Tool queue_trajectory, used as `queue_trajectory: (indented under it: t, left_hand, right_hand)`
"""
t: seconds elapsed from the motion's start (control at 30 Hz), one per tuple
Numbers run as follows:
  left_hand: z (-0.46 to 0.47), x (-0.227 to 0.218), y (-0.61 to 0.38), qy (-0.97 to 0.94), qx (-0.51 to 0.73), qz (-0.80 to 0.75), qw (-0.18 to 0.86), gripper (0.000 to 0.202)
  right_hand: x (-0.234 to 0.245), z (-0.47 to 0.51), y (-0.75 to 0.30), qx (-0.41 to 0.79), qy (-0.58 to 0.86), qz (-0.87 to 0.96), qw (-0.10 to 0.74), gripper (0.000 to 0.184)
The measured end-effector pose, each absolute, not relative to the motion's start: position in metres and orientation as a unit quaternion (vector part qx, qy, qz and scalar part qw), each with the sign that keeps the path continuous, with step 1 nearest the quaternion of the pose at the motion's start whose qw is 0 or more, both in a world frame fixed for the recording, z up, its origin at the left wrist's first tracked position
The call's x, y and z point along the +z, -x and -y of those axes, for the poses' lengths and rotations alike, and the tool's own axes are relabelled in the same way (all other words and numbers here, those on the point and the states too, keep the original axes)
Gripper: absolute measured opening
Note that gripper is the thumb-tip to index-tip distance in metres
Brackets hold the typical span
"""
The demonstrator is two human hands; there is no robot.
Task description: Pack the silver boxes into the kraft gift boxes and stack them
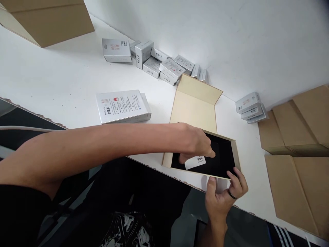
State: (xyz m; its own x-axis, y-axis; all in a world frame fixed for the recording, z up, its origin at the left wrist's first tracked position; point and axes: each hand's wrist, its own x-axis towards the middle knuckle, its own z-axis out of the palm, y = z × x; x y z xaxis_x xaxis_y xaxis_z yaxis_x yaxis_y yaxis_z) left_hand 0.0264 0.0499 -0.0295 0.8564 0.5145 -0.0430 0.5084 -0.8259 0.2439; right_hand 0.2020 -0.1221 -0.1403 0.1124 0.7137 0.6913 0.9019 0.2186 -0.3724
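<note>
A flat beige box [236,151] with a black inside lies open near the table's front edge, its lid [192,103] folded back toward the wall. My left hand [197,142] reaches across into the black tray, fingers closed on a small white packet [196,162] with dark print. At the near corner of the box, my right hand [223,195] grips the rim, with the thumb on the front wall, the fingers curled over the right corner and a dark ring on one finger.
Two silver-white printed cartons [122,107] lie left of the open box. Several more are heaped along the wall [156,61], and a small stack [251,108] stands at the right. Flat brown cardboard [295,137] covers the right side. A large carton [48,20] stands at the top left.
</note>
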Motion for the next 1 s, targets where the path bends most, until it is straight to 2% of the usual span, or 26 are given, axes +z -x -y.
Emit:
queue_trajectory:
  t: [0.1,0.23,0.4,0.57,0.77,1.0]
  left_hand:
    - [-0.058,-0.015,-0.025,-0.968,-0.104,-0.165,0.159,0.093]
    - [-0.069,-0.003,-0.023,-0.96,-0.175,-0.135,0.173,0.081]
    - [-0.07,0.0,-0.026,-0.958,-0.173,-0.135,0.185,0.065]
    - [-0.063,-0.003,-0.038,-0.96,-0.145,-0.144,0.189,0.073]
    - [-0.059,-0.009,-0.052,-0.967,-0.14,-0.128,0.171,0.082]
    - [-0.056,-0.011,-0.059,-0.973,-0.124,-0.113,0.156,0.068]
  right_hand:
    - [-0.141,0.122,-0.203,-0.116,0.622,0.653,0.417,0.049]
    - [-0.139,0.121,-0.203,-0.117,0.63,0.647,0.414,0.047]
    - [-0.125,0.121,-0.208,-0.131,0.644,0.652,0.379,0.039]
    - [-0.117,0.126,-0.217,-0.18,0.654,0.648,0.346,0.043]
    - [-0.121,0.129,-0.216,-0.17,0.659,0.638,0.36,0.044]
    - [-0.121,0.131,-0.208,-0.164,0.673,0.615,0.376,0.044]
